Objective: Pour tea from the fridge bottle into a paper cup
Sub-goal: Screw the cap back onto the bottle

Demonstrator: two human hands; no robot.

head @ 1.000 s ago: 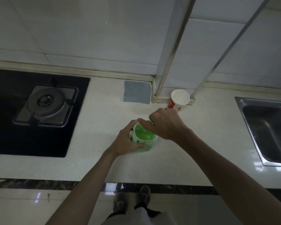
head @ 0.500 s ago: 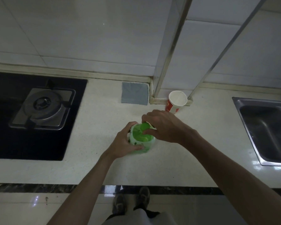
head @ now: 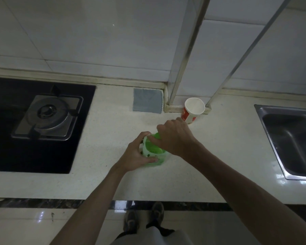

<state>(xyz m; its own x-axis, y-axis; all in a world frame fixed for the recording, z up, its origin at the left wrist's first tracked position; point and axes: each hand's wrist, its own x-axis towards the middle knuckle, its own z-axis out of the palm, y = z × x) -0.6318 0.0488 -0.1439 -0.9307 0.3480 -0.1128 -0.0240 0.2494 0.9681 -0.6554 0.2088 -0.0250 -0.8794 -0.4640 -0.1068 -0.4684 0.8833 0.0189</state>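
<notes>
Green plastic dead centre: the bottle (head: 153,152) stands upright on the pale counter (head: 104,174), and both hands are on it. Left hand (head: 135,154) comes in from seven o'clock and wraps round the bottle's side, thumb across the front, fingers curled behind, a firm clasp. Right hand (head: 175,137) reaches in from four o'clock and sits on top, fingers bent down round the bottle's upper end. The hand covers most of what is under there; only a sliver of green shows past the knuckles.

Up at one o'clock from the bottle stands the paper cup (head: 194,107), white inside, red print on its wall, close against the foot of the tiled wall. It is just beyond the right hand's knuckles, and I cannot tell whether they touch.

At eleven o'clock from the bottle, a square grey-blue cloth (head: 147,100) lies flat on the counter. Far out at nine o'clock, the gas burner (head: 48,115) sits in its black hob. Over at three o'clock, the steel sink (head: 290,138). Down at six o'clock, a pair of shoes (head: 143,220) on the shiny floor.
</notes>
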